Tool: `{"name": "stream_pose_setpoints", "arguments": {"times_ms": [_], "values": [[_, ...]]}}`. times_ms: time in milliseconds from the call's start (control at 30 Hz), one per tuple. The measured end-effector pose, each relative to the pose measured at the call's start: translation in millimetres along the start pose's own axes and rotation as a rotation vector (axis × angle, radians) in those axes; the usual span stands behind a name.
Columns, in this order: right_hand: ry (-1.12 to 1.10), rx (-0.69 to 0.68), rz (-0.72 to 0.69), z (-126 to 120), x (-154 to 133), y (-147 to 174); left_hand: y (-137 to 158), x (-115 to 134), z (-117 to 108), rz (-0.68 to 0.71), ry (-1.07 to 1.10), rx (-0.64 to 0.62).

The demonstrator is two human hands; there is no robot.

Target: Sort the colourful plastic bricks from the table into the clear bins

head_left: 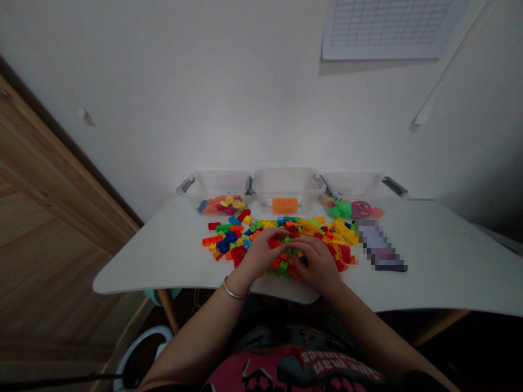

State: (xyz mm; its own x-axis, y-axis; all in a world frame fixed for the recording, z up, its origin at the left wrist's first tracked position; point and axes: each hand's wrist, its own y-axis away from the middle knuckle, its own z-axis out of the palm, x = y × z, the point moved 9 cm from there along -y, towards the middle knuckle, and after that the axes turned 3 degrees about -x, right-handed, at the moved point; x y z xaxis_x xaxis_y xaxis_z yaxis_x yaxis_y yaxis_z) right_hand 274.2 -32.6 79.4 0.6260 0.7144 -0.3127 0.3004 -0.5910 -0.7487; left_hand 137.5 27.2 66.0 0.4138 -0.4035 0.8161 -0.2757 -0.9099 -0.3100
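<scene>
A heap of mixed plastic building bricks (281,222) in red, yellow, green, blue and orange spreads over the white table. My left hand (263,253) rests over the middle of the heap, its thumb and fingers apart and curved above the bricks. Opposite it, my right hand (318,261) is also cupped over the heap, with the thumb apart from the bent fingers. The fingertips of both hands come close together over red and green bricks. No brick shows clearly held in either hand, though the undersides of the fingers are hidden.
Behind the heap stand three clear bins: the left bin (220,182) holds pink and yellow pieces, the middle bin (286,179) an orange block (285,205), the right bin (359,184) green and pink items. A blurred-out phone-like object (379,245) lies right on the white table (429,261).
</scene>
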Motion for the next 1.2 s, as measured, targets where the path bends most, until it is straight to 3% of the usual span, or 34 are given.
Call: {"name": "stream_pose_setpoints", "arguments": {"times_ms": [100, 367, 500, 633, 833, 1033, 1200], "values": [[0.091, 0.012, -0.036, -5.0, -1.7, 5.4, -11.7, -4.9, -38.4, 0.063, -0.088, 0.155], [0.162, -0.016, -0.112, -0.9, -7.6, 12.1, -42.3, -33.8, -174.7, 0.091, -0.058, 0.732], [0.183, 0.020, -0.081, 0.0, -3.6, 12.2, -63.7, -42.8, -212.7, 0.068, -0.245, 0.774], [0.183, 0.028, -0.068, 2.7, -0.1, 13.1, -86.5, -66.4, -225.3, -0.132, -0.401, 0.652], [0.157, 0.007, -0.053, 6.9, 3.9, 14.6, -96.7, -90.6, -221.1, -0.465, -0.699, 0.451], [0.135, 0.016, -0.055, 7.0, 6.0, 15.4, -101.4, -97.2, -219.6, -0.618, -0.780, 0.375], [0.126, 0.012, -0.048, 7.9, 7.8, 15.9, -101.0, -93.9, -217.5, -0.651, -0.823, 0.384]]}}
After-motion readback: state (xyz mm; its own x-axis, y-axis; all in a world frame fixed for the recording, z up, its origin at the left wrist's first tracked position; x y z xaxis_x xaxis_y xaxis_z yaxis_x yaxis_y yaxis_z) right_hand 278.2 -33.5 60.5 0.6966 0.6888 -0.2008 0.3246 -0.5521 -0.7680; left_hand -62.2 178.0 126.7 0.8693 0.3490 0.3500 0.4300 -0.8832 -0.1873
